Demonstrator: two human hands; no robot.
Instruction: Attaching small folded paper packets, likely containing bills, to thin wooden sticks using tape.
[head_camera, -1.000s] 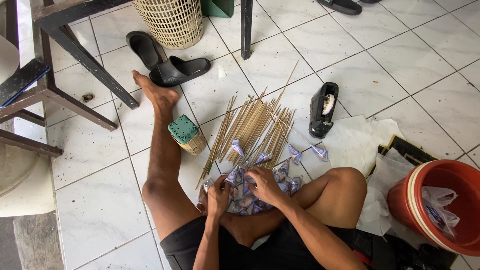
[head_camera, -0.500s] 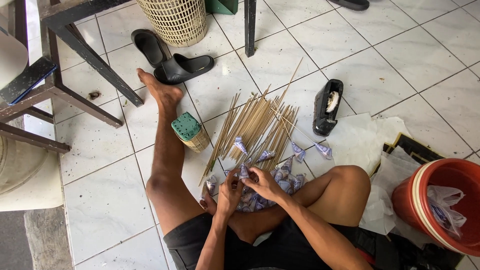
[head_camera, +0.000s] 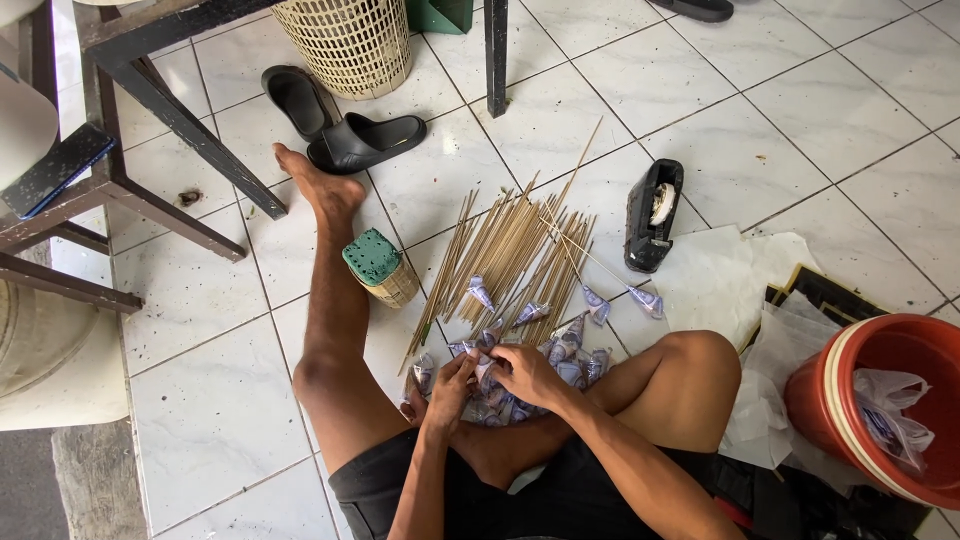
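Between the knees: both hands meet low over a heap of small blue-and-white paper cones (head_camera: 540, 345) on the floor.
Right hand (head_camera: 528, 375): fingers curled round one cone, pinching it against the other hand.
Left hand (head_camera: 452, 385): fingertips closed on the same cone from the left, likely steadying it while the right works it.
Cones: heaped just beyond the hands, at the near end of the sticks; some lie on stick ends, a few strays to the right.
Sticks (head_camera: 515, 250): thin bamboo skewers fanned out beyond the heap, close enough to reach without shifting.
Tape dispenser (head_camera: 652, 215): black, right of the sticks, at arm's reach.
Basket (head_camera: 380, 268): small woven one with a green top, beside the outstretched left leg.
Bucket (head_camera: 880, 405): red, far right, crumpled plastic inside.
Paper (head_camera: 730, 285): white sheets spread between bucket and right knee.
Floor (head_camera: 210, 400): white marbled tiles, slightly soiled.
Room: dark table legs, black sandals (head_camera: 345, 120) and a wicker bin (head_camera: 350, 40) at the far side.
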